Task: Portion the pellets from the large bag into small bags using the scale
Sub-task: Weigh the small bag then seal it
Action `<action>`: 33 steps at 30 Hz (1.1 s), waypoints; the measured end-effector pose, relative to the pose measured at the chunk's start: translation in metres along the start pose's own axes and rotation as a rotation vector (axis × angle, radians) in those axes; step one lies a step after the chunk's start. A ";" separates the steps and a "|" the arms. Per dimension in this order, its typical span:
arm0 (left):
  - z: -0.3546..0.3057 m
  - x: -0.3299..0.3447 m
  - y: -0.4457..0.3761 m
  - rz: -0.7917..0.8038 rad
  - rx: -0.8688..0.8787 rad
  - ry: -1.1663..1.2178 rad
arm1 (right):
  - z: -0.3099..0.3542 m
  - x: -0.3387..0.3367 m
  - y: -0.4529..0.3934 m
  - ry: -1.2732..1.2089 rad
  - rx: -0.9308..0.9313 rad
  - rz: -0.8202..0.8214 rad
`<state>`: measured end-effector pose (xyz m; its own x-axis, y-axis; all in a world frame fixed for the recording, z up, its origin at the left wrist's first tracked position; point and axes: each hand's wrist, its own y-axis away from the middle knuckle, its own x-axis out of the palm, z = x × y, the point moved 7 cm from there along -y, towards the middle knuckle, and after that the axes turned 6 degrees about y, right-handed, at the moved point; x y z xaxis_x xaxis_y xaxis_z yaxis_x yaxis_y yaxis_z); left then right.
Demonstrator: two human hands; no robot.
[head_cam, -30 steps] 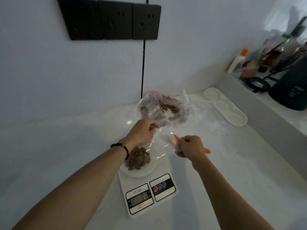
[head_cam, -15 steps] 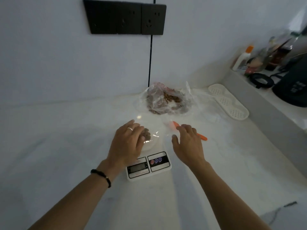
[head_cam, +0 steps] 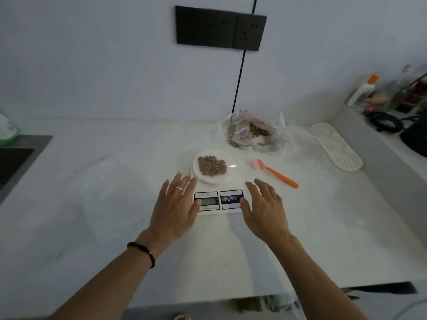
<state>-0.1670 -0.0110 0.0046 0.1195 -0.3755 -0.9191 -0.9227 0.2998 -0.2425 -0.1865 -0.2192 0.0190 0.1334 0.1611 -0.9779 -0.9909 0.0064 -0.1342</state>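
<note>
Left hand (head_cam: 175,210): fingers straight and spread, palm down, holding nothing. It lies at the left side of the scale; the thumb tip is at the left edge of the display, but I cannot tell if it touches. There is 1 ring on a finger.
Right hand (head_cam: 265,210): fingers straight and spread, palm down, holding nothing. It is at the right side of the scale, and the thumb reaches the right edge of the button panel.
Bracelet (head_cam: 142,251): dark, around the left wrist.
Scale (head_cam: 218,199): white, flat on the counter, between the 2 hands. The display is on the near left and 3 round buttons are on the near right. The digits are too small to read.
Pellets (head_cam: 212,165): brown pile on the round white platform at the far part of the scale. A small clear bag seems to be around them, but it is hard to see.
Large bag (head_cam: 250,133): clear plastic, crumpled and open, with brown pellets inside. It lies far right of the scale, near the wall.
Spoon (head_cam: 275,172): orange handle and pale head, lying on the counter just right of the scale.
Counter (head_cam: 115,181): white.
Drain tray (head_cam: 335,146): white with holes, at the far right.
Sockets (head_cam: 220,28): 3 black, on the wall.
</note>
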 end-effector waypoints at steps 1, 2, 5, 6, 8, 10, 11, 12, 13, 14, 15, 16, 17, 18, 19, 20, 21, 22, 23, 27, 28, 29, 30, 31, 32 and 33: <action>0.000 -0.001 0.000 0.000 -0.004 0.000 | 0.000 0.000 0.000 0.001 0.002 0.002; 0.001 -0.001 -0.001 0.000 -0.006 -0.002 | 0.000 -0.001 0.000 -0.001 0.007 0.003; 0.001 -0.002 -0.008 0.004 0.005 -0.002 | -0.001 -0.002 -0.005 -0.009 0.025 0.014; 0.000 -0.001 -0.012 0.007 0.013 0.000 | -0.002 -0.001 -0.009 -0.014 0.037 0.022; 0.000 0.001 -0.023 0.010 0.031 0.012 | -0.005 0.001 -0.018 -0.030 0.067 0.038; 0.001 0.005 -0.040 0.029 0.049 0.028 | -0.009 0.003 -0.028 -0.052 0.101 0.042; 0.000 0.008 -0.050 0.036 0.067 0.031 | -0.012 0.003 -0.035 -0.066 0.121 0.035; -0.001 0.011 -0.062 0.046 0.086 0.033 | -0.015 0.002 -0.041 -0.081 0.142 0.024; -0.002 0.014 -0.074 0.058 0.104 0.038 | -0.019 0.003 -0.047 -0.094 0.163 0.011; -0.003 0.017 -0.086 0.072 0.118 0.051 | -0.024 0.003 -0.053 -0.105 0.184 0.000; -0.005 0.021 -0.097 0.083 0.133 0.067 | -0.029 0.004 -0.058 -0.114 0.207 -0.007; -0.006 0.025 -0.108 0.094 0.149 0.083 | -0.034 0.005 -0.063 -0.123 0.228 -0.012; -0.009 0.028 -0.119 0.103 0.165 0.093 | -0.039 0.007 -0.067 -0.132 0.250 -0.017; -0.010 0.032 -0.128 0.113 0.180 0.097 | -0.044 0.009 -0.070 -0.144 0.273 -0.018; -0.012 0.036 -0.137 0.123 0.195 0.098 | -0.048 0.011 -0.073 -0.155 0.297 -0.016; -0.014 0.039 -0.145 0.133 0.211 0.098 | -0.053 0.013 -0.075 -0.163 0.318 -0.013; -0.015 0.042 -0.152 0.137 0.229 0.097 | -0.057 0.015 -0.077 -0.165 0.336 -0.008; -0.017 0.045 -0.159 0.142 0.244 0.097 | -0.060 0.017 -0.079 -0.171 0.356 -0.001; -0.019 0.047 -0.164 0.147 0.255 0.100 | -0.063 0.020 -0.080 -0.190 0.380 0.009; -0.023 0.060 -0.185 0.204 0.282 0.101 | -0.069 0.034 -0.088 -0.345 0.508 0.079; -0.024 0.064 -0.189 0.223 0.289 0.090 | -0.069 0.038 -0.090 -0.399 0.547 0.100; -0.026 0.067 -0.194 0.241 0.294 0.080 | -0.070 0.041 -0.093 -0.459 0.585 0.120; -0.027 0.071 -0.197 0.262 0.294 0.077 | -0.070 0.045 -0.097 -0.528 0.621 0.140; -0.028 0.075 -0.200 0.287 0.290 0.076 | -0.069 0.049 -0.100 -0.595 0.649 0.155; -0.030 0.078 -0.203 0.313 0.283 0.075 | -0.069 0.051 -0.104 -0.649 0.671 0.160; -0.031 0.080 -0.205 0.337 0.276 0.072 | -0.069 0.052 -0.108 -0.694 0.689 0.149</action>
<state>0.0200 -0.1300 -0.0096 -0.2064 -0.2737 -0.9394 -0.7722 0.6352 -0.0154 -0.0715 -0.2796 -0.0289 0.1864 0.7485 -0.6364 -0.8184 0.4767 0.3209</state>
